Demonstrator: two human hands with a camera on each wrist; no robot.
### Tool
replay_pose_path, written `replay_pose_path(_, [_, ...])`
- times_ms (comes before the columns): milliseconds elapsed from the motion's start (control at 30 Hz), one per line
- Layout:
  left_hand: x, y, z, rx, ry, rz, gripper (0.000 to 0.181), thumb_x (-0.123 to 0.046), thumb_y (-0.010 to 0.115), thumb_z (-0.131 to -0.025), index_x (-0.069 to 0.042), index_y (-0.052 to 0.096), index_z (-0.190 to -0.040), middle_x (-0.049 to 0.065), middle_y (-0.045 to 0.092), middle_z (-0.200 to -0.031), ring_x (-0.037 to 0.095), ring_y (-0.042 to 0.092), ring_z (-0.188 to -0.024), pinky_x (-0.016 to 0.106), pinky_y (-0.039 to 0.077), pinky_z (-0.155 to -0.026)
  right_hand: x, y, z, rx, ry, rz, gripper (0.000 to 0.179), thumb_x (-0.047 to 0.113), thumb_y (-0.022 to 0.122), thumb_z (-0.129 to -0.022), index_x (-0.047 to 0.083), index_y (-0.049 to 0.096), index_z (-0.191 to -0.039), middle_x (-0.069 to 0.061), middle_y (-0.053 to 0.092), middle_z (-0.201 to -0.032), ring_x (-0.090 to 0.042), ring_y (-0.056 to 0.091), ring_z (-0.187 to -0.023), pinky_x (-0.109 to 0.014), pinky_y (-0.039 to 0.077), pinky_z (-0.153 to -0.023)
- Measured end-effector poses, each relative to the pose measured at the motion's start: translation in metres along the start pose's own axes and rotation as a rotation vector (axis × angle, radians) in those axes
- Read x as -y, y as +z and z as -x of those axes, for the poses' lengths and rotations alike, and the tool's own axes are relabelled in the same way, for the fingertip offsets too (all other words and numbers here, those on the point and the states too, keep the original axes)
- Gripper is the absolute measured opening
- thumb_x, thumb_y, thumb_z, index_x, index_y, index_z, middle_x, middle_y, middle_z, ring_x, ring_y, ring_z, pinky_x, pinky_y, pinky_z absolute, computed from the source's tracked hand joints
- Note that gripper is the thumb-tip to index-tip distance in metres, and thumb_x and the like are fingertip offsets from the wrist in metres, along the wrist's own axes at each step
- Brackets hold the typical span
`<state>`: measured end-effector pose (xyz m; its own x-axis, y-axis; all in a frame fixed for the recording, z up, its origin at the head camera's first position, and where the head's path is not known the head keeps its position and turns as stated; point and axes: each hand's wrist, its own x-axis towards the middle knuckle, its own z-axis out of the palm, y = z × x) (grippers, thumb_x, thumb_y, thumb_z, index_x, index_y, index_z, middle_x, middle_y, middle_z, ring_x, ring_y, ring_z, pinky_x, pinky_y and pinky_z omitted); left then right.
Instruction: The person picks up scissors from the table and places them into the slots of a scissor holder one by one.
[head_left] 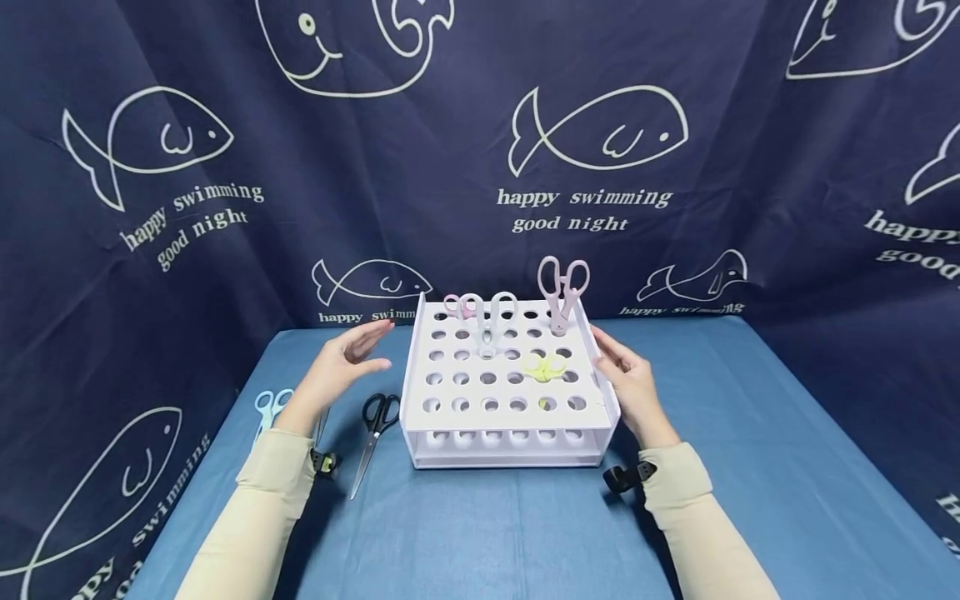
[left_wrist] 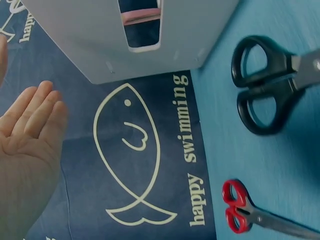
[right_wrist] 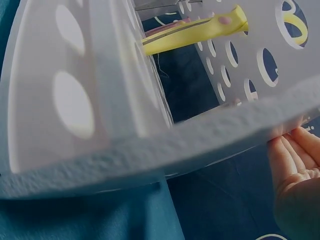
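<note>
A white rack [head_left: 517, 417] with rows of round holes stands mid-table. Several scissors stand in it: lilac scissors [head_left: 559, 304] at the back right, pale clear-handled scissors [head_left: 487, 321] in the middle, small pink-handled scissors [head_left: 460, 306] behind them, and yellow scissors [head_left: 545, 367] nearer the front right. My right hand [head_left: 628, 387] touches the rack's right side panel with its fingertips. Apart from the left panel, my left hand [head_left: 341, 367] hovers with fingers extended and thumb spread, holding nothing. In the right wrist view, a yellow blade [right_wrist: 200, 32] hangs below the holed top.
Left of the rack lie black-handled scissors [head_left: 375, 433], and light-blue-handled scissors [head_left: 268, 407] lie farther left. Red-handled scissors [left_wrist: 237, 206] show in the left wrist view. A dark curtain [head_left: 450, 192] with fish drawings surrounds the blue table [head_left: 510, 533] at the back and sides.
</note>
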<state>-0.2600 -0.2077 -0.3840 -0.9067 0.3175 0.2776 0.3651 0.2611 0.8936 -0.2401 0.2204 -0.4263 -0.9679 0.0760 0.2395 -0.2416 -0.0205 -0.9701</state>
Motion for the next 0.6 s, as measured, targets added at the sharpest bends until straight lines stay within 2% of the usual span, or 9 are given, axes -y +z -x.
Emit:
replay_pose_path(100, [0.001, -0.005, 0.004, 0.003, -0.022, -0.036, 0.064, -0.010, 0.074, -0.084, -0.011, 0.048, -0.143, 0.010, 0.049, -0.147, 0.026, 0.043, -0.137, 0.024, 0.038, -0.111, -0.001, 0.001, -0.001, 0.004, 0.001, 0.008, 0.048, -0.001, 0.052, -0.094, -0.002, 0.046, -0.142, -0.021, 0.042, -0.147, 0.003, 0.053, -0.120, -0.007, 0.046, -0.092])
replay_pose_path(233, [0.001, -0.009, 0.006, 0.013, -0.063, -0.082, 0.067, -0.017, 0.076, -0.083, -0.013, 0.047, -0.143, 0.007, 0.048, -0.148, 0.023, 0.041, -0.139, 0.047, 0.031, -0.115, -0.001, 0.000, -0.002, 0.008, 0.004, 0.019, 0.048, 0.002, 0.053, -0.095, -0.001, 0.045, -0.143, -0.019, 0.041, -0.148, 0.003, 0.051, -0.123, -0.007, 0.045, -0.093])
replay_pose_path(267, [0.002, -0.009, 0.006, 0.020, -0.070, -0.090, 0.068, -0.018, 0.077, -0.082, -0.013, 0.047, -0.143, 0.007, 0.048, -0.148, 0.024, 0.041, -0.139, 0.049, 0.030, -0.115, 0.000, -0.001, -0.001, 0.005, 0.004, 0.020, 0.048, 0.002, 0.052, -0.095, -0.001, 0.045, -0.143, -0.020, 0.041, -0.148, 0.003, 0.051, -0.122, -0.007, 0.044, -0.093])
replay_pose_path(400, [0.007, -0.009, 0.006, 0.040, -0.082, -0.115, 0.068, -0.017, 0.078, -0.082, -0.011, 0.048, -0.143, 0.009, 0.048, -0.147, 0.026, 0.042, -0.139, 0.052, 0.029, -0.116, 0.001, -0.005, 0.002, -0.001, -0.003, 0.007, 0.048, 0.002, 0.053, -0.095, -0.002, 0.045, -0.142, -0.021, 0.040, -0.147, 0.007, 0.053, -0.117, -0.006, 0.046, -0.091])
replay_pose_path(600, [0.015, -0.018, 0.012, 0.021, -0.124, -0.157, 0.068, -0.021, 0.080, -0.079, -0.011, 0.052, -0.140, 0.009, 0.052, -0.143, 0.027, 0.045, -0.136, 0.051, 0.033, -0.114, -0.002, -0.002, 0.000, 0.023, -0.010, -0.020, 0.048, 0.002, 0.053, -0.096, -0.002, 0.044, -0.143, -0.022, 0.039, -0.147, 0.005, 0.053, -0.117, -0.008, 0.047, -0.090])
